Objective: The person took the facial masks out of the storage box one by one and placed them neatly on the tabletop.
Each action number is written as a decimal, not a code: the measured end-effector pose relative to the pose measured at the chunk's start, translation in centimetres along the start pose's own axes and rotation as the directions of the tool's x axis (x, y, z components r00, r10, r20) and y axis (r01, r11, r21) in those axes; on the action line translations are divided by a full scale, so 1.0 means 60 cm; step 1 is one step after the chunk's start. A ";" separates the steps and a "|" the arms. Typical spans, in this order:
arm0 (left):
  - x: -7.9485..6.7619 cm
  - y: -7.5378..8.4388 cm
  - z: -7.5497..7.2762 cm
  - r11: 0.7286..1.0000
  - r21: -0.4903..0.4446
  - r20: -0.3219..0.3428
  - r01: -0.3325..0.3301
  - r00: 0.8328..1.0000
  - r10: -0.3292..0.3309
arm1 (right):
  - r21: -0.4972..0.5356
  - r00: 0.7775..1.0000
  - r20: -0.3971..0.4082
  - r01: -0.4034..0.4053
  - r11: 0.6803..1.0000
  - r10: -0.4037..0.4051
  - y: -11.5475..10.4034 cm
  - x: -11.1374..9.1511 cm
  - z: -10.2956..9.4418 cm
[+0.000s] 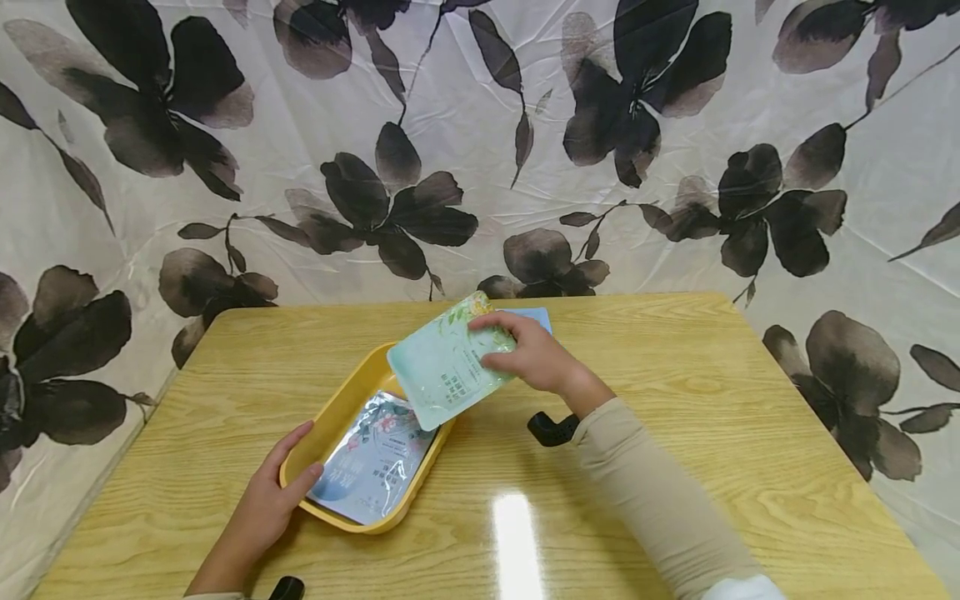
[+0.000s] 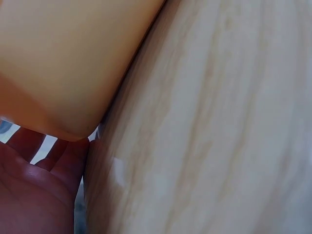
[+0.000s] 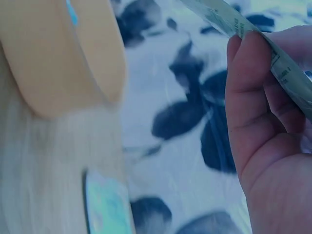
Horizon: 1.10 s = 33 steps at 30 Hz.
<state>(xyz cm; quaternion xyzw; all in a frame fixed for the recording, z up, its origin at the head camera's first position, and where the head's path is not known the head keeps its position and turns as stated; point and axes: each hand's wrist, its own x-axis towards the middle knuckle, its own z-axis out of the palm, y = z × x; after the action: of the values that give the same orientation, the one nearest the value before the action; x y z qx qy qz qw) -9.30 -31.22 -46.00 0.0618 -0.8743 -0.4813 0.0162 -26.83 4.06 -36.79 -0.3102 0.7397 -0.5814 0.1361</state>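
My right hand (image 1: 542, 357) pinches a pale green face mask packet (image 1: 442, 367) with yellow flowers along its edge, thumb on the near face. In the right wrist view the packet (image 3: 292, 78) is seen nearly edge-on between thumb and fingers. The held packet overlaps the far right side of a yellow plastic tray (image 1: 420, 492) in the head view. Inside the tray lies a blue-grey mask packet (image 1: 375, 462) with pink flowers. At the tray's near left corner, my left hand (image 1: 266, 492) grips the rim, thumb inside and fingers along the outer wall.
Behind the right hand, a light blue packet (image 1: 534, 317) lies near the table's back edge, partly hidden. The wood-grain table (image 1: 675, 375) meets a hanging floral cloth (image 1: 480, 208). Black wrist devices show at the right wrist (image 1: 551, 429) and left wrist (image 1: 288, 588).
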 end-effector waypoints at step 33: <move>-0.011 -0.038 0.002 0.727 -0.594 -0.037 -0.345 0.914 0.404 | 0.318 0.818 -0.508 -0.113 0.941 0.270 0.147 -0.103 -0.260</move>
<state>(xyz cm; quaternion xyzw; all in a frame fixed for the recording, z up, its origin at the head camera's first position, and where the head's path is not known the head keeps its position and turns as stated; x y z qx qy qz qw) -8.41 -32.27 -47.99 -0.1469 -0.6755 -0.7170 0.0898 -33.50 21.12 -41.62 -0.0338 0.6879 -0.7247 0.0201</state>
